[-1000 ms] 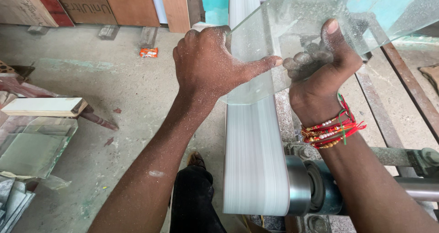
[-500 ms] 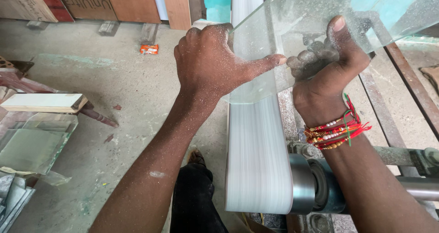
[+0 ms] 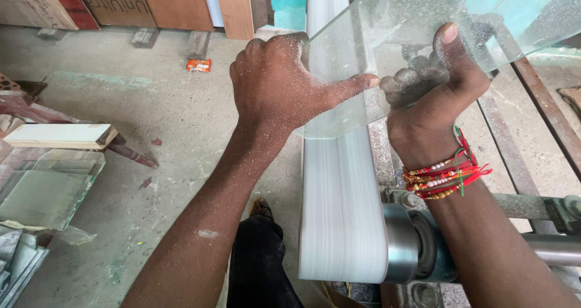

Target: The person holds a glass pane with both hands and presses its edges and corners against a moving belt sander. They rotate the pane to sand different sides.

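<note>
While the belt (image 3: 342, 211) runs at frame centre, left hand (image 3: 281, 81) and right hand (image 3: 439, 90) both clamp the glass pane (image 3: 387, 23). Even pressure and fingers clear of the belt would probably serve best.

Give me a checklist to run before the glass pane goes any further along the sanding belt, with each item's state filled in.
1. Left hand grips the glass pane, thumb laid across its face: ok.
2. Right hand grips the pane, fingers under and thumb over: ok.
3. Pane's lower edge meets the white belt: ok.
4. Fingertips well away from the belt: not ok, both hands sit close to the contact edge.
5. Belt running: cannot tell.
6. Wrist threads away from the roller: ok, though they hang not far above it.
</note>
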